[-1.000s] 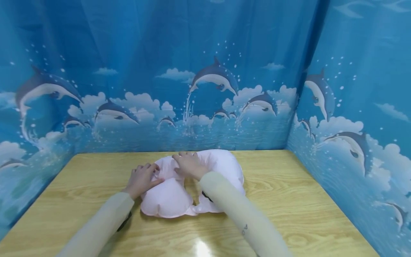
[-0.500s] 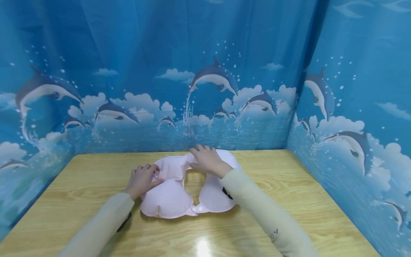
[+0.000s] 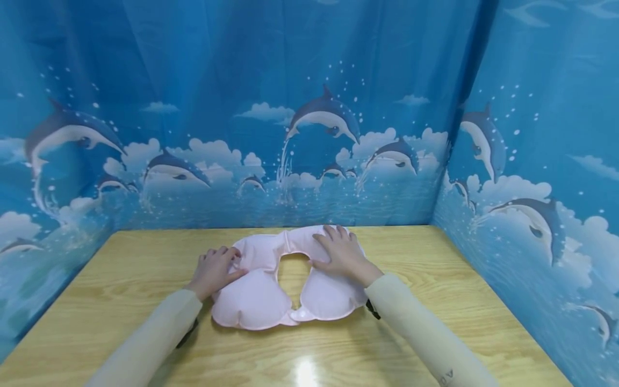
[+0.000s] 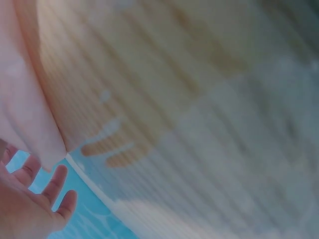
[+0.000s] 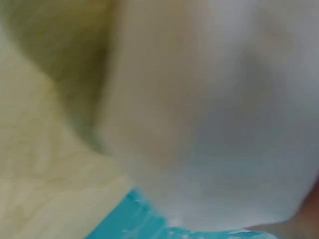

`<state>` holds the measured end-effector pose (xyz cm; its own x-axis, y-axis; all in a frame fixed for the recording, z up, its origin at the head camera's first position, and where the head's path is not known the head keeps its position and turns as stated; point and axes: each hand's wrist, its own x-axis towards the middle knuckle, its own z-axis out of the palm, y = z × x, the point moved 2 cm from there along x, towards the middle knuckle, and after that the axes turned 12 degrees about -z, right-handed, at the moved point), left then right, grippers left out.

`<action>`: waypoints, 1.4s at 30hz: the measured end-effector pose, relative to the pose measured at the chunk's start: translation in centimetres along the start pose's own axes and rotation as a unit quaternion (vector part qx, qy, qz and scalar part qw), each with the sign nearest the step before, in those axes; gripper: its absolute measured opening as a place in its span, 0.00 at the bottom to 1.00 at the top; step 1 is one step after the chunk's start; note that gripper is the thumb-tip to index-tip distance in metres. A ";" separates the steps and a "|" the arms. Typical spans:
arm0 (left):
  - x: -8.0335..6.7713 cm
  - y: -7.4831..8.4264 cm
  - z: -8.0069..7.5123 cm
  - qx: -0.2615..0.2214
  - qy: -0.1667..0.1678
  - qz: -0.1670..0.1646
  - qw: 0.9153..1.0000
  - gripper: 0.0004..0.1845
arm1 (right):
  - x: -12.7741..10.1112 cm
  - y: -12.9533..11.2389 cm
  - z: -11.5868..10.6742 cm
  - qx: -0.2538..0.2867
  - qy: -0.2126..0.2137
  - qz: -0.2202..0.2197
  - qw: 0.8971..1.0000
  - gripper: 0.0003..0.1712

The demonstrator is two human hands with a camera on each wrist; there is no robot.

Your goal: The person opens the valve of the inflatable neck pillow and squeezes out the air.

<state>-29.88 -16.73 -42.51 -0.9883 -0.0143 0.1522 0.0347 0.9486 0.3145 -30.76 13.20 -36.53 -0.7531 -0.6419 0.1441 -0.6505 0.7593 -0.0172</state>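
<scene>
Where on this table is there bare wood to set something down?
Bare table shows right of the pink inflatable pillow up to the dolphin curtain, left of the left hand, and along the near edge between the sleeves. The middle is crowded: the right hand also rests on the pillow.

My right wrist view is a blur: only pale pillow (image 5: pixel 214 114) fabric and a smear of bench (image 5: pixel 45 164). My left hand (image 4: pixel 30 204) is cut off at the corner of its view, the pillow's edge running out of frame.
</scene>
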 end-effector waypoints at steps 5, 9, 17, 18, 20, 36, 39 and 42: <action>0.0 -0.1 0.1 -0.002 0.006 0.006 1.000 0.23 | -1.0 0.6 1.1 0.002 0.032 -0.003 0.999 0.39; 0.0 -0.2 0.0 -0.007 0.006 0.007 1.000 0.23 | -1.4 1.0 1.9 0.002 0.036 0.003 0.999 0.39; -0.1 -0.1 -0.4 -0.019 0.017 0.009 1.000 0.22 | -1.7 1.2 3.0 0.009 0.033 0.015 0.999 0.41; -0.1 -0.1 -0.4 -0.021 0.017 0.011 1.000 0.22 | -1.8 1.2 3.2 0.012 0.033 0.016 0.999 0.42; -0.1 -0.1 -0.4 -0.023 0.016 0.011 1.000 0.23 | -1.9 1.3 3.4 0.017 0.034 0.017 0.999 0.42; 0.1 -0.4 -0.6 -0.041 0.022 0.014 0.999 0.25 | -2.4 1.5 4.9 0.020 0.035 0.024 0.999 0.40; 0.1 -0.4 -0.5 -0.041 0.020 0.013 0.999 0.25 | -2.4 1.4 4.9 0.020 0.034 0.023 0.999 0.40; 0.1 -0.6 -0.3 -0.039 0.017 0.011 0.999 0.25 | -2.4 1.5 5.1 0.015 0.028 0.024 0.999 0.40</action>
<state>-29.99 -17.37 -42.34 -0.9818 -0.0060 0.1900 0.0685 0.9211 0.3833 -30.42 15.29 -41.95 -0.7769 -0.5975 0.1985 -0.6175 0.7846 -0.0550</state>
